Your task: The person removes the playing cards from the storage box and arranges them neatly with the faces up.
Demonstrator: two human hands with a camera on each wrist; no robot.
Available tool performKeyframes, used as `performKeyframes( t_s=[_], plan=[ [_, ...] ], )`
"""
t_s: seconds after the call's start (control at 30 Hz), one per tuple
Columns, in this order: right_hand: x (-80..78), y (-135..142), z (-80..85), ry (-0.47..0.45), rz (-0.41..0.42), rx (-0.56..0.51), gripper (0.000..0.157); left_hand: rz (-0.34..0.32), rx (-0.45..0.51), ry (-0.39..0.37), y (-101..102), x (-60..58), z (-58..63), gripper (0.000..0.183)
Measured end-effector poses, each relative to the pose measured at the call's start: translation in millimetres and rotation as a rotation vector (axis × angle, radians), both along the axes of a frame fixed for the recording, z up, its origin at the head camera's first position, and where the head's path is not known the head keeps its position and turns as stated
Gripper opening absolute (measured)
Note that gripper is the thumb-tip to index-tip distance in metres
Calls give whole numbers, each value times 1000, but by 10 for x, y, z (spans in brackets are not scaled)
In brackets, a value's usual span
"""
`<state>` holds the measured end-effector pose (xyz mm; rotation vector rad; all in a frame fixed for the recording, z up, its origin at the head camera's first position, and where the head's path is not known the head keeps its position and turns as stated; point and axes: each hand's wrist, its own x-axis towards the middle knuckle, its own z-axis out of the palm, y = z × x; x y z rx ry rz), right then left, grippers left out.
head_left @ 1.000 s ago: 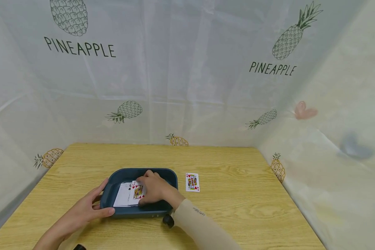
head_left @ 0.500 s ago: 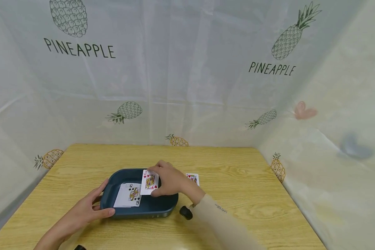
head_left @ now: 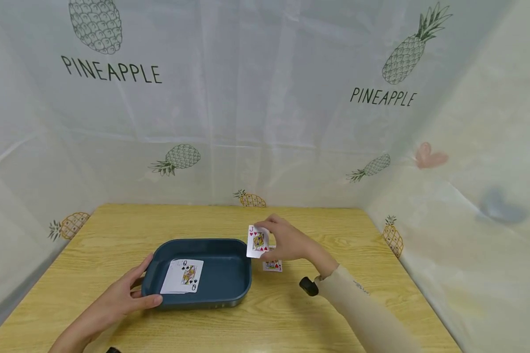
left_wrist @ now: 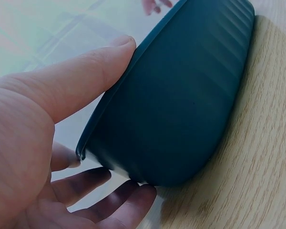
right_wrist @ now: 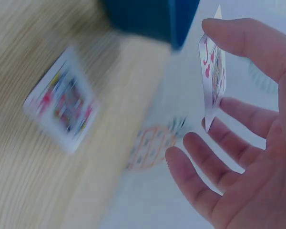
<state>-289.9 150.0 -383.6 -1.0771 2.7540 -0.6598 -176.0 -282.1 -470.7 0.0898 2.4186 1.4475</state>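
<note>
Close to the near edge, a person's left hand (head_left: 132,291) is curled about the left end of a dark blue tray (head_left: 223,270), thumb at the rim, fingers spread around the outside wall. A pile of cards (head_left: 188,275) lies in the left part of the tray, a queen of spades face up on top.

Beyond its right rim, the right hand (head_left: 288,240) holds a jack of hearts (head_left: 253,246) above the wooden table (head_left: 344,240), the thumb pinching the near edge and bent fingers the far edge.

The step in hand appears to be a card's transfer between tray and table. The next move would seem to call for a steady pinch and, if the card is bound for the table, a level lowering.

A face-up red picture card (head_left: 272,266) lies on the table right of the tray, partly hidden by the hand and likely the main obstacle, along with the tray's raised right wall. A pale cloth (head_left: 247,88) printed with pineapples hangs at the far side.
</note>
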Motion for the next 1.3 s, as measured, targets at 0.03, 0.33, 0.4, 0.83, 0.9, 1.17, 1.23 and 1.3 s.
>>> performKeyframes(
  t_s=[0.03,0.33,0.4,0.83,0.9,1.17,1.23,1.3],
  plan=[
    [-25,72,-20,2,-4,4,81,-1,1,0,-2,1,-4,116],
    [-168,631,-236,-21,-37,56,80,8,-6,7,5,2,-4,115],
    [-188,722,-292,-34,-49,66,80,3,-3,15,4,-2,-3,115],
    [-264,961,-567,-97,-71,142,78,-5,6,13,7,7,10,113],
    [-268,969,-592,-107,-54,140,78,-9,5,17,3,8,9,113],
    [-276,982,-624,-107,-29,153,77,-5,-3,16,3,7,12,112],
    [-279,982,-624,-102,-31,160,77,-6,-6,17,5,11,16,112],
    [-281,982,-630,-98,-34,167,77,-5,-10,19,9,11,19,112]
  ],
)
